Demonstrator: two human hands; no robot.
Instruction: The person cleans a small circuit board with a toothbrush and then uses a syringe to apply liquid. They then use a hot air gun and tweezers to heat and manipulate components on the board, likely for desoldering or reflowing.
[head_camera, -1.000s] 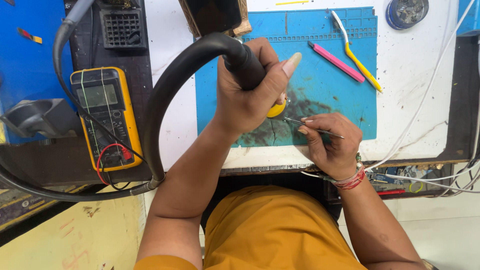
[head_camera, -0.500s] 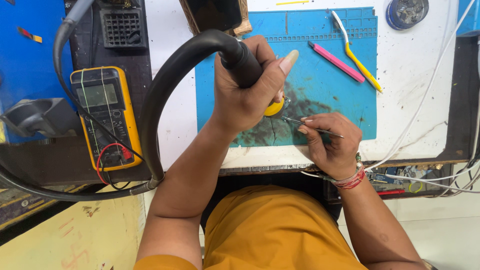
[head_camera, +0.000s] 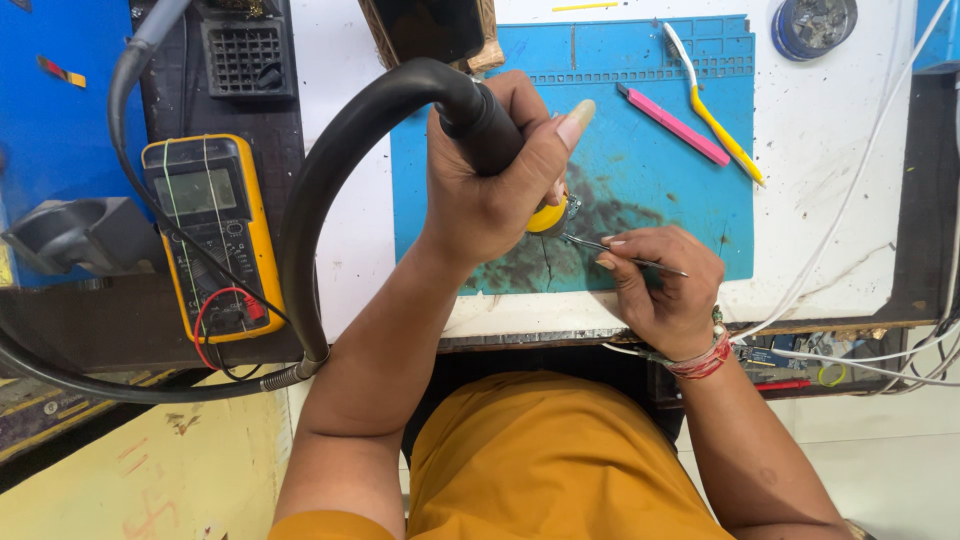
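My left hand (head_camera: 495, 185) grips the black handle of a hot air tool (head_camera: 480, 120) with a yellow collar near its tip, pointed down at a blue work mat (head_camera: 660, 190). A thick black hose (head_camera: 330, 190) loops from the handle down to the left. My right hand (head_camera: 660, 285) pinches thin metal tweezers (head_camera: 600, 246), their tips reaching under the tool's nozzle. A small part at the tweezer tips is mostly hidden by my left hand. The mat is darkly stained around that spot.
A yellow multimeter (head_camera: 210, 235) with red and black leads lies at the left. A pink tool (head_camera: 672, 124) and a yellow-handled tool (head_camera: 715, 120) rest on the mat's far right. A round tin (head_camera: 815, 25) sits at top right. White cables (head_camera: 850, 210) trail along the right edge.
My left hand and the hot air tool have shifted slightly. The right hand keeps the tweezers in nearly the same place.
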